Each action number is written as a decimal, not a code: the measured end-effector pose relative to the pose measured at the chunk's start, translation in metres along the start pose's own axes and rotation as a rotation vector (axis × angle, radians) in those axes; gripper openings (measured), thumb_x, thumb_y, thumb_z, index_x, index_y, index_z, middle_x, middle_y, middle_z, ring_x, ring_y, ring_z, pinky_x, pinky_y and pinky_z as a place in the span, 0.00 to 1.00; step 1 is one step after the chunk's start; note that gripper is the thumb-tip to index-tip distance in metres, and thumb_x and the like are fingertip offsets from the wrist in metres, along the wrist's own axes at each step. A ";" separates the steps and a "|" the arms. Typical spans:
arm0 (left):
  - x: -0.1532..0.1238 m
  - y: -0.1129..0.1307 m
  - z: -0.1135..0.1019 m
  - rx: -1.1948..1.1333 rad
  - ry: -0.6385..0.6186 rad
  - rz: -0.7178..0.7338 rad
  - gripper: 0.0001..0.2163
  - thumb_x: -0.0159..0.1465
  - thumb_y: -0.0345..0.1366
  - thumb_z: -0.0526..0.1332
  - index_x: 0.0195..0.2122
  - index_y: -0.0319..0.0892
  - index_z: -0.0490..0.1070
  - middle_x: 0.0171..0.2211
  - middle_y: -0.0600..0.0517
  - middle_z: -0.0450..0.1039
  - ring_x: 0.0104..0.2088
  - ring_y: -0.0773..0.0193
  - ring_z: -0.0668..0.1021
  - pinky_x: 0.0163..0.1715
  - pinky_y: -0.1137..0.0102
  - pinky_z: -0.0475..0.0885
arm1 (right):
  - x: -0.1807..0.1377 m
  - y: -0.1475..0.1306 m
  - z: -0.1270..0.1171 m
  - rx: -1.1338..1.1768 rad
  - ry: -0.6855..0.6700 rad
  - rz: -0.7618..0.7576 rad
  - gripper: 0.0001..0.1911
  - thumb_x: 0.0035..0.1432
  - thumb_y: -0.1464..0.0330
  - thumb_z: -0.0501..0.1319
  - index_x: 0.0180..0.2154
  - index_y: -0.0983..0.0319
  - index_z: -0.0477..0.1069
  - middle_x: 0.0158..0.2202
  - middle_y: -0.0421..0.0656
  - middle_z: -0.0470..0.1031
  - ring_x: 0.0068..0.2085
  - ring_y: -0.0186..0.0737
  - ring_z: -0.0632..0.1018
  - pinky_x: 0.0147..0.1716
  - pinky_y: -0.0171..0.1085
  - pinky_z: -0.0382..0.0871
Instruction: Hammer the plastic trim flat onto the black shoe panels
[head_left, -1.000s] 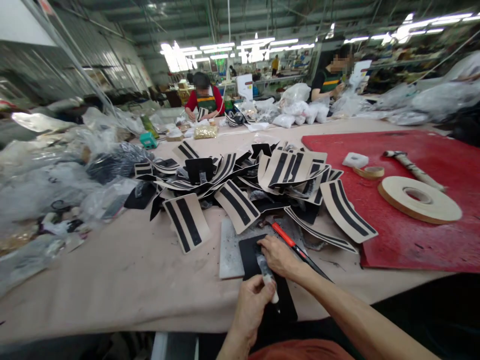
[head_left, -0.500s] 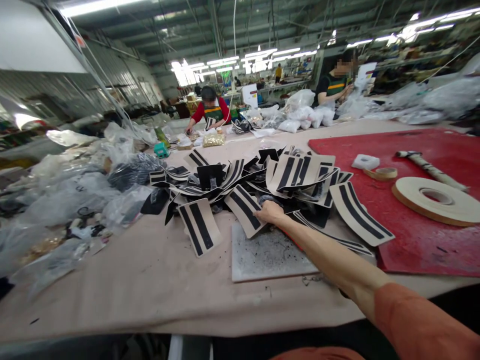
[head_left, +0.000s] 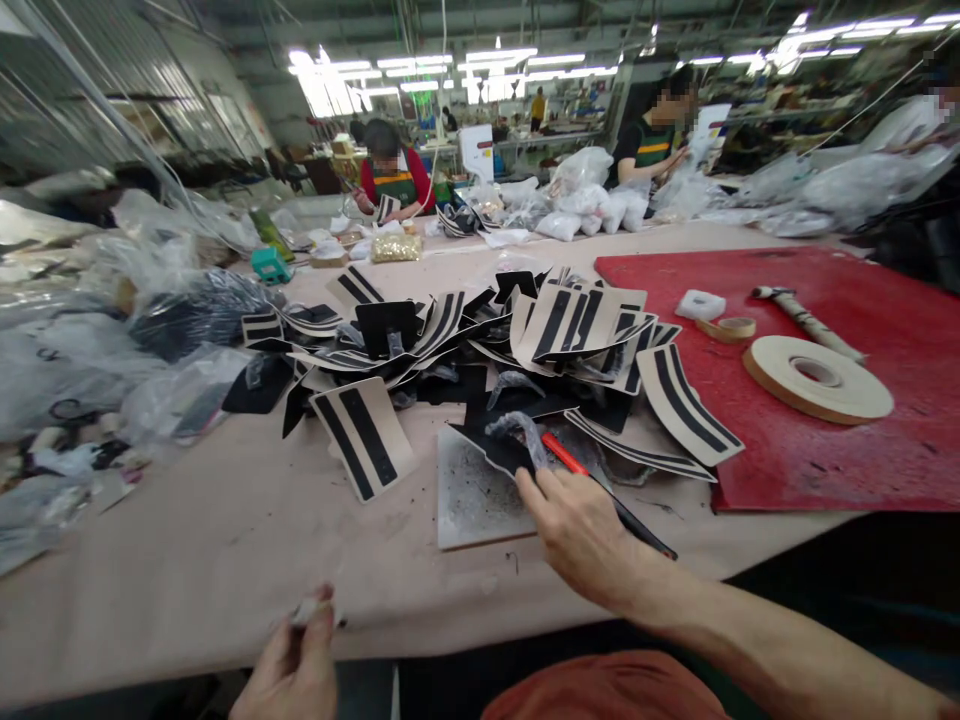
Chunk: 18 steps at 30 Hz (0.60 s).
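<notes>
My right hand [head_left: 581,530] pinches the near edge of a panel [head_left: 486,445], whose black side faces up over a grey-white board [head_left: 469,510]. A strap-like piece wrapped in clear plastic [head_left: 525,430] stands up from that panel, close to my fingertips. Beside this hand lies a tool with a red and black handle [head_left: 566,455]. Low on the left, near the table's front edge, my left hand [head_left: 296,665] is closed around a small pale item [head_left: 304,610] too blurred to name. Beyond both hands spreads a pile of cream panels with black stripes [head_left: 375,435].
A red mat [head_left: 787,460] on the right bears a large tape roll [head_left: 817,375], a smaller roll [head_left: 727,328] and a wrapped hammer-like tool [head_left: 814,325]. Plastic bags [head_left: 67,385] crowd the left. Co-workers [head_left: 394,175] sit across the table.
My right hand has pulled a panel from the pile towards me, and its black side now faces up instead of its striped side. My left hand has come into view.
</notes>
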<state>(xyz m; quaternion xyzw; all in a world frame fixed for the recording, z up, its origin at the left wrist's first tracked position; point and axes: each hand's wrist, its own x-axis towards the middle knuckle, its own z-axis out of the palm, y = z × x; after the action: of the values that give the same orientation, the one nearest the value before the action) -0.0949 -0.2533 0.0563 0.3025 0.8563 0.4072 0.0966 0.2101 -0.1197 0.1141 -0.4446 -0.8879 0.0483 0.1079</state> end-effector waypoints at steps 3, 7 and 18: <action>-0.004 0.052 0.057 -0.174 -0.224 0.129 0.19 0.57 0.54 0.62 0.40 0.46 0.81 0.38 0.48 0.83 0.41 0.51 0.81 0.39 0.65 0.75 | -0.045 -0.016 0.037 -0.071 -0.109 -0.055 0.29 0.55 0.78 0.56 0.59 0.69 0.66 0.38 0.54 0.74 0.36 0.49 0.74 0.34 0.45 0.64; -0.010 0.091 0.128 -0.290 -0.552 0.221 0.18 0.61 0.49 0.61 0.36 0.38 0.80 0.28 0.49 0.80 0.30 0.58 0.79 0.31 0.70 0.71 | -0.069 -0.036 0.081 -0.100 -0.225 -0.037 0.34 0.52 0.74 0.61 0.61 0.75 0.63 0.38 0.57 0.74 0.35 0.51 0.75 0.33 0.46 0.66; -0.011 0.095 0.147 -0.199 -0.583 0.335 0.11 0.57 0.40 0.64 0.37 0.42 0.81 0.36 0.47 0.82 0.38 0.54 0.81 0.40 0.65 0.72 | -0.027 0.008 0.069 0.453 0.054 0.198 0.28 0.64 0.63 0.58 0.64 0.60 0.59 0.56 0.53 0.67 0.50 0.48 0.74 0.48 0.46 0.71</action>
<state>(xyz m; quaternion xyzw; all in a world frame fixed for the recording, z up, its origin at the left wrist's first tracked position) 0.0159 -0.1196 0.0316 0.5317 0.6874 0.3952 0.2978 0.2162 -0.1358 0.0419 -0.4949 -0.8034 0.2446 0.2233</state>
